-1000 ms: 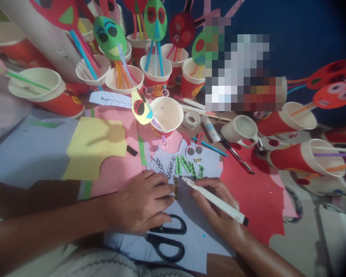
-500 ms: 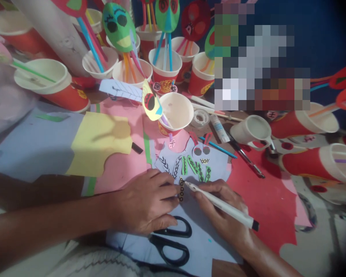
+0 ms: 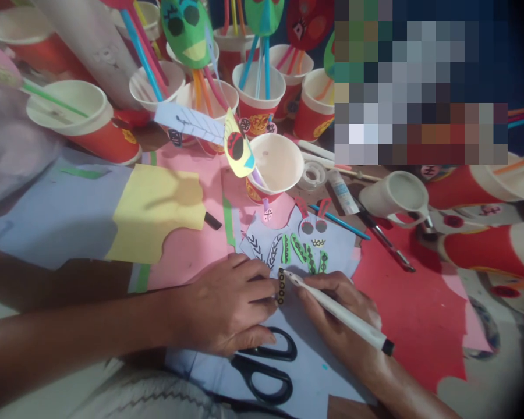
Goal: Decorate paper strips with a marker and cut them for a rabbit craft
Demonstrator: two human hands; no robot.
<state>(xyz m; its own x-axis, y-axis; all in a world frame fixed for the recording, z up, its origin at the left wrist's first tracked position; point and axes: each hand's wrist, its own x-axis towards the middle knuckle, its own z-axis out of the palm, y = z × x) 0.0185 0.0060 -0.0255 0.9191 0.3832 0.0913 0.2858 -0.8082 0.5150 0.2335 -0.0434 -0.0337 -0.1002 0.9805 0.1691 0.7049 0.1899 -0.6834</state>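
White plastic marker pen with a black end (image 3: 338, 311) drew level with the top of the row

Half a second earlier the marker pen's tip was beside the narrow yellowish paper strip (image 3: 282, 286), a little lower down its line of dark rings; at this moment it stood at the topmost ring, touching it or nearly so, which was too small to tell. The view had also shifted, carrying everything toward the right. This suggested that the inking was at the far end of the strip, with rings already along most of its visible length.

The marker pen slanted, tip toward the upper left and black end toward the lower right. The strip's long axis ran almost straight away from the person. It lay on a pale blue paper sheet (image 3: 305, 349), between the two hands.

The right hand (image 3: 347, 305) pinched the marker pen between thumb and fingers. The left hand (image 3: 238, 302) lay palm down, fingers loosely extended, fingertips at the strip's left edge, apparently steadying it. Its thumb overlapped black-handled scissors (image 3: 242, 365), whose loops pointed right; their blades were hidden. Just beyond the strip lay small green patterned paper cut-outs (image 3: 298, 247).
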